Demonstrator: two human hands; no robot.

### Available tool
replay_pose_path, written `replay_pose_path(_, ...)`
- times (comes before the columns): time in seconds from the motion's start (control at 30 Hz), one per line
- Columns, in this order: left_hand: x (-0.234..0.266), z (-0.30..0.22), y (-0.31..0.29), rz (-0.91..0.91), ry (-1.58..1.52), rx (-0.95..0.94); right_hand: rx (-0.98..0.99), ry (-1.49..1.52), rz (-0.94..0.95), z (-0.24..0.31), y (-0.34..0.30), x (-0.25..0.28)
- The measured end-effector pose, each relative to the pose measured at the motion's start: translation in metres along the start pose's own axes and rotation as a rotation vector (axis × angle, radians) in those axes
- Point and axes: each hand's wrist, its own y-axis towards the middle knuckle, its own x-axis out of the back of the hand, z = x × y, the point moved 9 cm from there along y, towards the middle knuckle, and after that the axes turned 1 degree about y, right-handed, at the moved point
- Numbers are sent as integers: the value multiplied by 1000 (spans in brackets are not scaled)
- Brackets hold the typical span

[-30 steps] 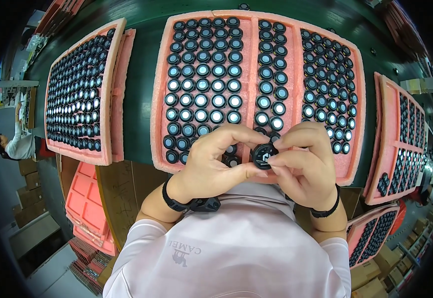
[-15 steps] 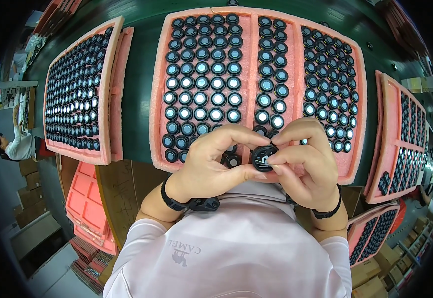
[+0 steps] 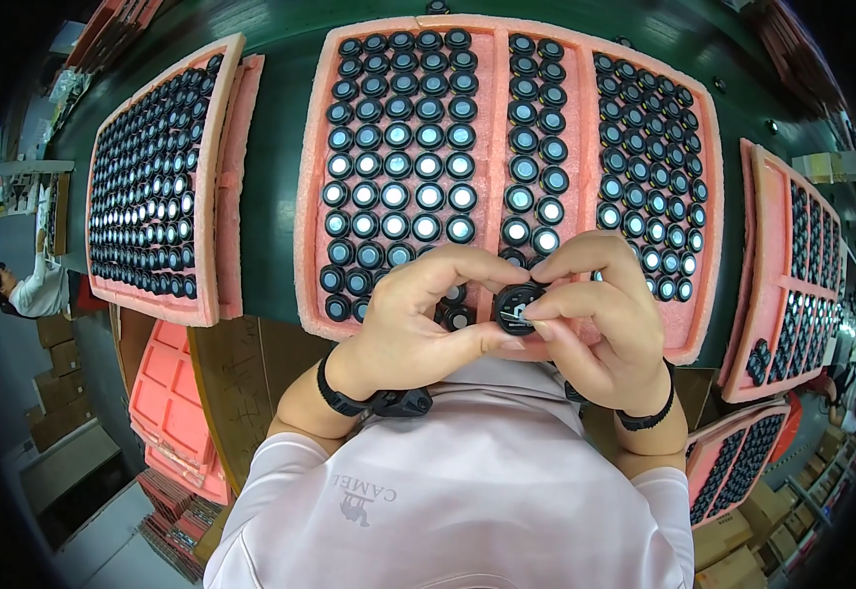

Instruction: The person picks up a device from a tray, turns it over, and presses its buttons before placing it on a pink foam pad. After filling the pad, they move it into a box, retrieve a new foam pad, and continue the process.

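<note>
Between my two hands is a small round black part with pale marks on its face, held just above the near edge of a pink foam tray. My left hand grips its left rim between thumb and index finger. From the right, my right hand pinches at the face and edge, its fingertips hiding part of it. Rows of similar black parts with silvery round centres fill the tray's sections. A few of them show behind my left fingers.
Another filled pink tray is on the left, stacked on a second. More filled trays stand at the right. Loose black parts lie on the green surface beyond. Pink trays without parts are at lower left. A person sits far left.
The black part has turned slightly in my fingers, and my hands have shifted a little left. Loose parts beyond the tray have moved left.
</note>
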Motion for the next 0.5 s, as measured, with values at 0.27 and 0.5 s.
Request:
replay_pose_path(0.27,9,11,9,-42,117,163,-49,-11,30,-18,16,-6)
replay_pose_path(0.5,16,15,8,-86,43,180,-52,3,89,-21,26,-13)
